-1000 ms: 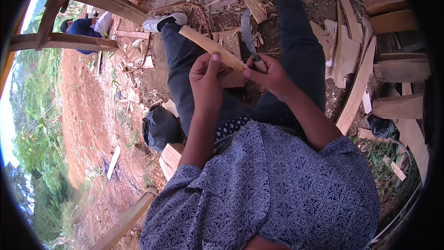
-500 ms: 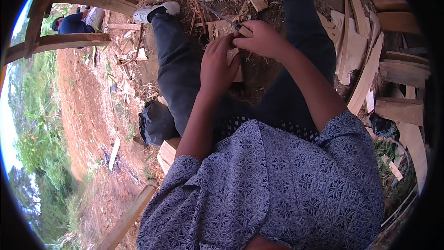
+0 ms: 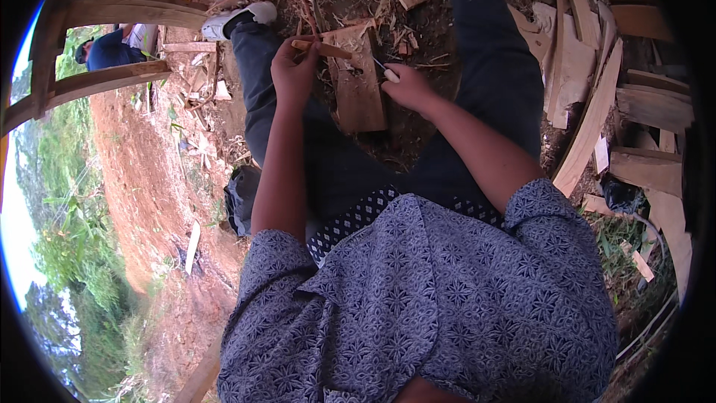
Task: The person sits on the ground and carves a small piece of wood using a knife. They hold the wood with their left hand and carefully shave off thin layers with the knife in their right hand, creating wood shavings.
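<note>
My left hand [image 3: 294,73] is closed on the end of a small, slim wood piece [image 3: 333,51], held above a flat wooden board [image 3: 359,101] that lies on the ground between my legs. To the right of it, my right hand [image 3: 411,90] is wrapped round the pale handle of a knife [image 3: 391,75]. The knife's thin blade points up and left toward the wood piece, with a gap between them. Most of the handle is hidden in my fist.
Wood chips [image 3: 406,45] and shavings litter the soil around the board. Long planks [image 3: 594,123] and stacked timber [image 3: 652,108] stand at the right. A dark plastic bag [image 3: 242,198] sits by my left thigh. Another person [image 3: 112,51] is at the far left, behind curved wooden beams [image 3: 112,77].
My hands, together before, are now apart. The left has moved left and up with the wood piece. The right has come lower with the knife, uncovering the board.
</note>
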Demonstrator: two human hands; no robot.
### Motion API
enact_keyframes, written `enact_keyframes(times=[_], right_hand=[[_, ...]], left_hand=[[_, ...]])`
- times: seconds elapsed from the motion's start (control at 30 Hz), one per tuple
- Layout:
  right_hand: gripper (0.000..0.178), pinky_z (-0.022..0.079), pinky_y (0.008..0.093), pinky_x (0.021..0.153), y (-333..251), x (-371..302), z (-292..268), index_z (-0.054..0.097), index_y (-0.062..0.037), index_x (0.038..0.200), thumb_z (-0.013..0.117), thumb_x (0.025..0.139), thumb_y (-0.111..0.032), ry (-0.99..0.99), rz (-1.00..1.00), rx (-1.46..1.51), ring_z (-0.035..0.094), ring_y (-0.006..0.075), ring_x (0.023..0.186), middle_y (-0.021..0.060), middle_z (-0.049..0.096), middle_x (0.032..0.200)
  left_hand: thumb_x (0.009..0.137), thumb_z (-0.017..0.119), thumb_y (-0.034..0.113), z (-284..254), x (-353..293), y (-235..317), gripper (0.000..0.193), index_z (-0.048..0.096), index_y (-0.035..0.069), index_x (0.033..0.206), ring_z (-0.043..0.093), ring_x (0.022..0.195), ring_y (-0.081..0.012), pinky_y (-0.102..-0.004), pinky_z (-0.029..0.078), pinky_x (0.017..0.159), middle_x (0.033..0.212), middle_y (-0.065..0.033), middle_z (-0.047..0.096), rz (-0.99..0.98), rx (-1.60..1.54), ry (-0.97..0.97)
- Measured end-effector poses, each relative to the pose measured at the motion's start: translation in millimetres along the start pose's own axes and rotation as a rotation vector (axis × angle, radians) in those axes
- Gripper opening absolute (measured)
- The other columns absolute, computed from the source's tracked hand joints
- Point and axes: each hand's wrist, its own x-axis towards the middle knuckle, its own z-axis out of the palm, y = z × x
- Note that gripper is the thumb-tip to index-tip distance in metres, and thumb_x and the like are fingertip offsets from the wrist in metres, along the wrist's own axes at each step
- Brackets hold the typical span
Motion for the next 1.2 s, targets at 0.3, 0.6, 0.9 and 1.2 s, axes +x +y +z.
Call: enact_keyframes(times=[0.3, 0.6, 0.9, 1.2], right_hand=[[0.05, 0.053, 0.0352, 0.082, 6.2, 12.8, 14.3, 0.057, -0.0032, 0.139, 0.065, 0.091, -0.017, 0.027, -0.102, 0.033, 0.07, 0.0215, 0.097, 0.0139, 0.072, 0.109], [0.049, 0.052, 0.0308, 0.083, -0.3, 25.1, 23.2, 0.049, -0.0001, 0.145, 0.057, 0.099, -0.015, 0.112, -0.102, 0.251, 0.068, 0.0162, 0.095, 0.015, 0.071, 0.11], [0.048, 0.046, 0.0272, 0.074, -23.3, 7.6, 27.2, 0.047, -0.0137, 0.151, 0.052, 0.103, -0.015, 0.146, -0.329, 0.139, 0.053, 0.0124, 0.074, 0.0103, 0.067, 0.095], [0.044, 0.047, 0.0278, 0.064, -39.6, -2.0, 31.3, 0.048, -0.0132, 0.149, 0.047, 0.106, -0.019, 0.172, -0.289, 0.18, 0.053, 0.0071, 0.067, 0.0094, 0.073, 0.097]], left_hand=[[0.103, 0.059, 0.019, -12.0, 2.8, -1.5, 0.021, 0.067, 0.001, 0.109, 0.065, 0.08, -0.0094, -0.0254, 0.05, 0.07, 0.095, -0.0084, 0.07, 0.086, 0.186, 0.001], [0.105, 0.053, 0.016, -0.4, 12.8, -4.9, 0.018, 0.061, 0.001, 0.11, 0.066, 0.086, -0.0197, -0.0356, 0.052, 0.073, 0.092, -0.0106, 0.066, -0.013, 0.065, -0.11], [0.101, 0.053, 0.022, -3.2, 11.3, 21.7, 0.018, 0.057, 0.005, 0.106, 0.068, 0.08, -0.039, -0.0472, 0.052, 0.068, 0.086, -0.0164, 0.071, -0.012, 0.52, -0.1], [0.101, 0.053, 0.021, 3.1, 4.9, 10.6, 0.017, 0.055, 0.006, 0.108, 0.068, 0.077, -0.04, -0.0479, 0.051, 0.064, 0.083, -0.0179, 0.07, 0.031, 0.492, -0.133]])
